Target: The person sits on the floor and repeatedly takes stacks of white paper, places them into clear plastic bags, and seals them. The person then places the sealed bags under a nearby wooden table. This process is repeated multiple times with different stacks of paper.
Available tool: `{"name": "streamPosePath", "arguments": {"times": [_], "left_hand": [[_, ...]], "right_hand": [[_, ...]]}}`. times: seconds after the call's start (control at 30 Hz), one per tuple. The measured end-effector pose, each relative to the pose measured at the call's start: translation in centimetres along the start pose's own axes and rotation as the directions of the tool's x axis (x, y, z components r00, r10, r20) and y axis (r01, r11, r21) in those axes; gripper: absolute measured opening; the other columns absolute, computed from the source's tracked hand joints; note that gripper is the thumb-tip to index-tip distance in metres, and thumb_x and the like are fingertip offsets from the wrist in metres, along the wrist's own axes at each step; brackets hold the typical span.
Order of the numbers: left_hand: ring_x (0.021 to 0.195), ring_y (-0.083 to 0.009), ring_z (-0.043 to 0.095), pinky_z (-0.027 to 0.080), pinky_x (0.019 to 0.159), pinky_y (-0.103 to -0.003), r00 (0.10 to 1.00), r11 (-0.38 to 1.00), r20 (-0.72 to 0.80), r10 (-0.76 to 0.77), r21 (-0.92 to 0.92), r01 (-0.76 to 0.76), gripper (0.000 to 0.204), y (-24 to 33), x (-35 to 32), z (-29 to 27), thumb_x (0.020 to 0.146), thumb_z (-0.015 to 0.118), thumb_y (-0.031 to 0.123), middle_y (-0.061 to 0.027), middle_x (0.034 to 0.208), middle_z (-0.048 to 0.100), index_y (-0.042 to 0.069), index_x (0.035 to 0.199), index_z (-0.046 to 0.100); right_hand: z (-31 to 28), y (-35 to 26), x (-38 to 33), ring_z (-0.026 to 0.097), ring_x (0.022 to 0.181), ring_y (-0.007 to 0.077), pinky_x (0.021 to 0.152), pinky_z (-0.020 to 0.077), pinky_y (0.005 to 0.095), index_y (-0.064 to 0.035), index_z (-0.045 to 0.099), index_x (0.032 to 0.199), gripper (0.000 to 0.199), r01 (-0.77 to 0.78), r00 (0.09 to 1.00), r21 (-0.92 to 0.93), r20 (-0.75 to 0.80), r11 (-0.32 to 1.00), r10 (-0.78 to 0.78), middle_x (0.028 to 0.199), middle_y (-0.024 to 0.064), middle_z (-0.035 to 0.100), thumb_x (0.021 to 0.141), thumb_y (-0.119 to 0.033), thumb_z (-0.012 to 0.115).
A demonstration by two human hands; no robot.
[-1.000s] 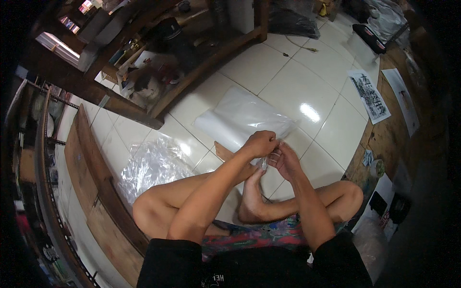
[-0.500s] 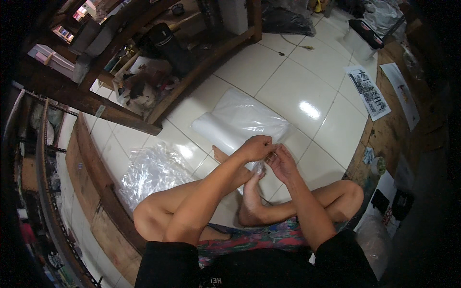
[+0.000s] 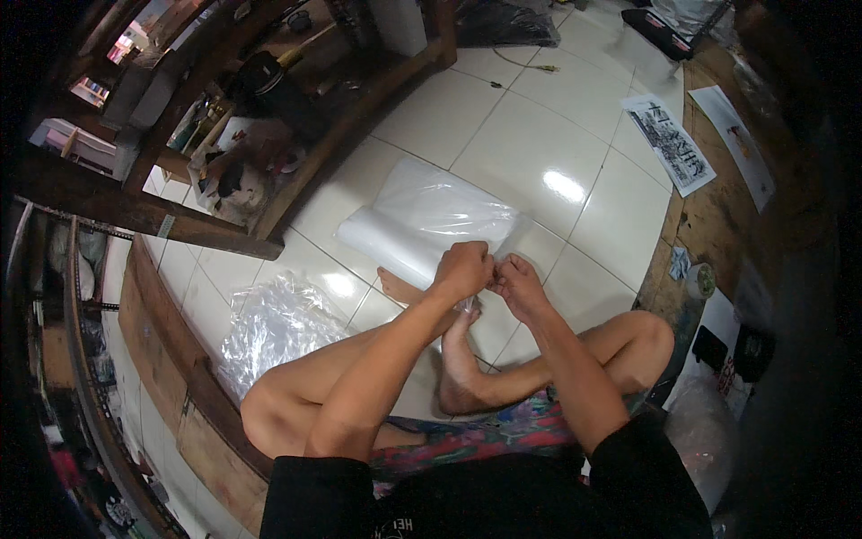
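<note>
In front of my crossed legs, a clear plastic bag (image 3: 422, 202) with something white and flat inside lies on the tiles. My left hand (image 3: 464, 269) is closed, knuckles up, at the bag's near right corner. A gathered tuft of clear plastic (image 3: 466, 305) pokes out below it, beside my foot. Pressed close to the left one, my right hand (image 3: 519, 286) has its fingertips pinched together; what they grip is too small to tell. A crumpled heap of clear plastic bags (image 3: 283, 332) sits on the floor left of my legs.
A wooden workbench (image 3: 269, 235) loaded with containers stands at the far left. Along the right runs a wooden board (image 3: 709, 234) bearing a printed sheet (image 3: 669, 144), a roll of tape (image 3: 700, 280) and a dark phone-like object (image 3: 710, 345). A cable (image 3: 525, 65) trails on the floor behind.
My right hand has turned and closed from a looser grip with a thin yellowish loop near its fingers. Both hands now meet at the fingertips. The whole view has shifted slightly.
</note>
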State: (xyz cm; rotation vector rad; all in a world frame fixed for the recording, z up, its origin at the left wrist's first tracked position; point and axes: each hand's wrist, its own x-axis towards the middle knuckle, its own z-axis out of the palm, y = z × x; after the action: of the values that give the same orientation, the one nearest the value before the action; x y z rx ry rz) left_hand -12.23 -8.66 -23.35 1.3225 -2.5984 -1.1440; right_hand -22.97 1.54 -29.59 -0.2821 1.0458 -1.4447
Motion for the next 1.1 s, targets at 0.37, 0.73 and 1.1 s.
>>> {"name": "streamPosePath", "arguments": {"times": [0.37, 0.73, 1.1], "left_hand": [[0.064, -0.0293, 0.059, 0.046, 0.064, -0.039, 0.934, 0.975, -0.355, 0.043, -0.189, -0.117, 0.025, 0.8, 0.2, -5.3, 0.085, 0.057, 0.022, -0.0191, 0.066, 0.057, -0.002, 0.078, 0.056], [0.083, -0.0380, 0.062, 0.049, 0.075, -0.046, 0.892, 0.869, -0.355, 0.280, -0.300, -0.392, 0.025, 0.5, -1.6, 3.1, 0.083, 0.058, 0.023, -0.0224, 0.091, 0.063, -0.001, 0.089, 0.061], [0.080, -0.0391, 0.060, 0.046, 0.073, -0.047, 0.941, 0.904, -0.058, 0.333, -0.264, -0.336, 0.025, -0.8, -3.6, 1.6, 0.083, 0.058, 0.023, -0.0218, 0.083, 0.062, -0.001, 0.086, 0.056]], "right_hand": [[-2.2, 0.8, -0.5, 0.056, 0.057, 0.0187, 0.057, 0.0503, 0.0347, -0.0041, 0.046, 0.068, 0.018, -0.084, 0.964, -0.500, -0.259, 0.862, -0.056, 0.066, 0.0079, 0.055, 0.079, -0.010, 0.059], [0.7, -0.7, 0.6, 0.059, 0.104, 0.0314, 0.091, 0.0461, 0.0393, 0.0025, 0.059, 0.114, 0.041, 0.517, 0.790, -0.791, 0.294, 0.327, -0.538, 0.109, 0.0191, 0.063, 0.080, -0.020, 0.066], [-6.0, 3.7, 4.8, 0.050, 0.109, 0.0286, 0.094, 0.0464, 0.0380, 0.0064, 0.031, 0.137, 0.057, 0.138, 0.854, -0.717, -0.263, 0.683, -0.449, 0.128, 0.0235, 0.043, 0.091, -0.014, 0.057]]}}
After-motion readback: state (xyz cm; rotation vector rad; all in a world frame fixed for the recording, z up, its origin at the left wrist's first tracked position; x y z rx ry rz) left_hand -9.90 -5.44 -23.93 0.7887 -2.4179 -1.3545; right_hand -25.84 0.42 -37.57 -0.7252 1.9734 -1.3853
